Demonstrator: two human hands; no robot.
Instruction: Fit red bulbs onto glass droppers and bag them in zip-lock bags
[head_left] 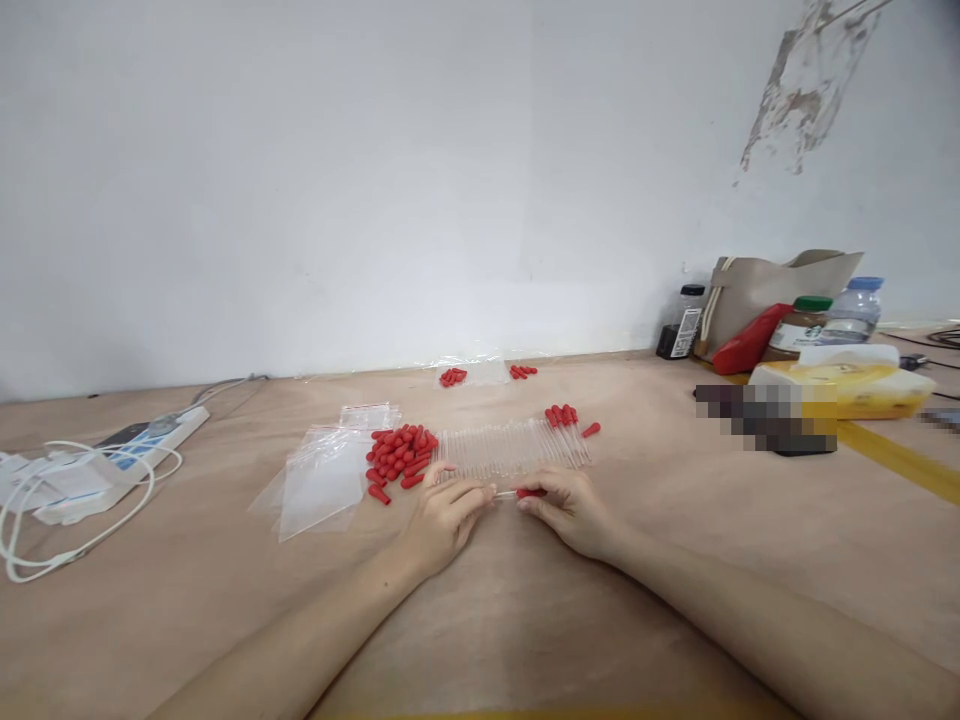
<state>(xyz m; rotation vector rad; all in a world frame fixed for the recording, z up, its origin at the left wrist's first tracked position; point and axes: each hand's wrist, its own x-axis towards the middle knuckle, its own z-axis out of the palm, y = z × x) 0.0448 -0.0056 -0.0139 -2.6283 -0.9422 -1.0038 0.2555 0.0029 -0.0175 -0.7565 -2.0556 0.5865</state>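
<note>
In the head view, the left hand [450,508] pinches a thin glass tube [505,494] between closed fingertips, and the right hand [568,505] pinches a red rubber bulb [529,492] at its other end; how far the tube sits inside cannot be told. Both are just in front of a row of glass tubes [491,450], whose right end carries several red-capped droppers [562,415], with a loose bulb [592,430] beside them. A pile of red bulbs [397,450] borders the row's left end, next to clear zip bags [322,490]. Open tabletop [517,620] spreads between the forearms to a yellow strip [525,715] along the bottom; more lies rightward, up to the tissue pack [862,388]. The wall [375,200] bounds the far edge; a power strip [124,465] stands far left.
</note>
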